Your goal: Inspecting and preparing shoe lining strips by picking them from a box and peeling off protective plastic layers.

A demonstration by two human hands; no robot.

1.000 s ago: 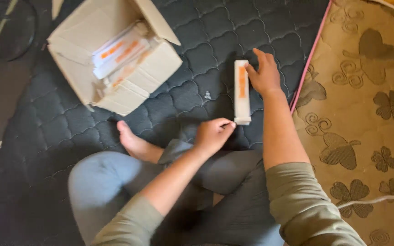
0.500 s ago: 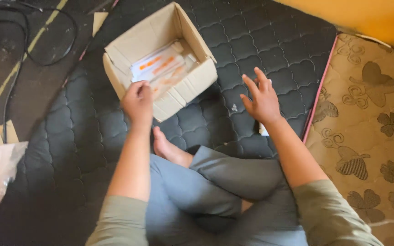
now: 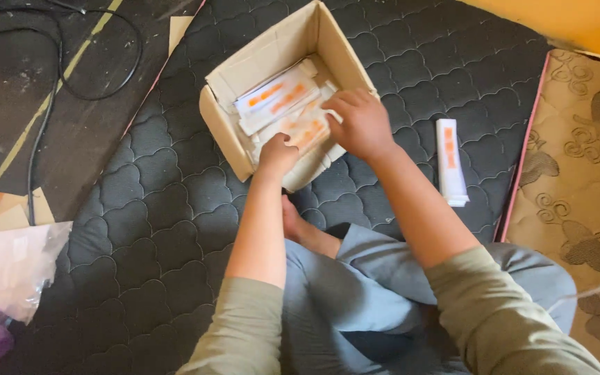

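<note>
Both hands are placed inside an open cardboard box [image 3: 227, 121] on a dark quilted mattress [image 3: 140, 229]. The left hand [image 3: 277, 154] is curled around the near edge of a white-and-orange flat packet [image 3: 300, 128] in the box, seemingly grasping it. The right hand [image 3: 362, 125] is laid on the same stack, fingers bent; whether anything is clasped there cannot be told. More packets [image 3: 272, 97] are stacked just beyond the left hand. A separate long white box [image 3: 451, 163] is seen lying on the mattress, well right of the right hand.
</note>
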